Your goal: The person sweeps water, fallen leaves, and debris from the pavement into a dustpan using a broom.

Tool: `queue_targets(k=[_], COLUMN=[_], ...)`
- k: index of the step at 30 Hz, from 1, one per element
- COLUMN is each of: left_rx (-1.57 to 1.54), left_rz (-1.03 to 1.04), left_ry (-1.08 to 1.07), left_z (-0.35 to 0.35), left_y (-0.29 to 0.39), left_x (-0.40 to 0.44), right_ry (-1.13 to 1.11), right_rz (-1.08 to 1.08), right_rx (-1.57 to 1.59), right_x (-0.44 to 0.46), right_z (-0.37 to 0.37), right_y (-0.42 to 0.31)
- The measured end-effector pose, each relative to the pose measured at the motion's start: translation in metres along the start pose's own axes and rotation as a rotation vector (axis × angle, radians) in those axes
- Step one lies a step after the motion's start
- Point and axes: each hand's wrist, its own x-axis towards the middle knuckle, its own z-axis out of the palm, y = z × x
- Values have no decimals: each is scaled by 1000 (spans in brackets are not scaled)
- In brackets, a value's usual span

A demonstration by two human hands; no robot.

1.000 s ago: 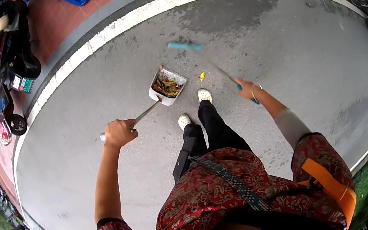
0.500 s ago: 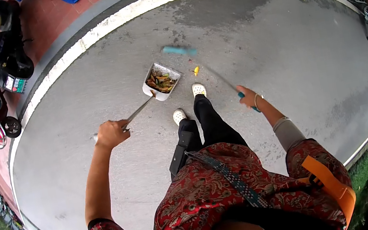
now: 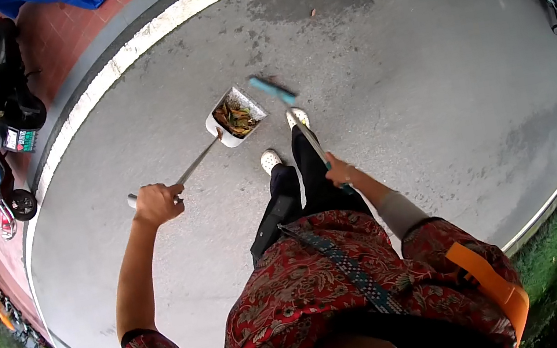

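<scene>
While the pan (image 3: 233,140) seems to rest on the road (image 3: 431,110) with leaves (image 3: 234,119) inside, the head (image 3: 273,90) of the broom (image 3: 308,136) is just beside it, apparently not touching. My left hand (image 3: 158,203) has fingers clenched round the pan's handle (image 3: 198,161); my right hand (image 3: 339,169) grasps the broom. I judge it good to keep the pan steady, the strokes low.

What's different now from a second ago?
The right hand has swung left and nearer the body, pulling the broom head back towards the feet, beside the dustpan. The yellow bit on the ground no longer shows; I can't tell where it went. Nothing was picked up or let go by the hands: the left hand still grips the dustpan's handle, with leaves inside.
</scene>
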Motion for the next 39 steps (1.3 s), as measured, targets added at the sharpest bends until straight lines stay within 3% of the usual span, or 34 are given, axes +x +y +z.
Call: queue_targets(k=[2,6,11,17,20,24,27,28,30,31,34,37,39], left_rx=[4,41,67,81,80,45,7,2,-6,-13,-9,27,124], left_rz=[-36,1,-47,-58,-52,-40,-24,-25,-51,-61,-108,-111,-106], left_ry=[-54,-11,-69,-83,-39,-62,15,13,-3,-23,-56,-90,-126], left_z=[-2,-5,-5,-10,-7,-14,-5,-9,-10,-13,-14,-26,-18], left_y=[2,4,3,4,1,5,-3,-2,-1,-2,-1,-2,-8], left_x=[2,2,5,3,2,6,10,11,12,15,17,24,22], right_ry=[-187,-84,243,-106,-160,201,440,436,365,312,235,136,21], right_rz=[-86,-64,-110,-166,-119,-228,-112,-122,83,167,198,-20,-138], right_rx=[677,578,477,455,760,357,199,195,-106,234,236,-273,-259], right_x=[-17,-43,18,4,-29,1,63,113,212,97,122,133,89], right_z=[-31,-57,-6,20,-59,-148,-217,-243,-281,-276,-213,-95,-66], right_y=[33,38,22,-5,22,34,20,27,54,-34,-36,10,29])
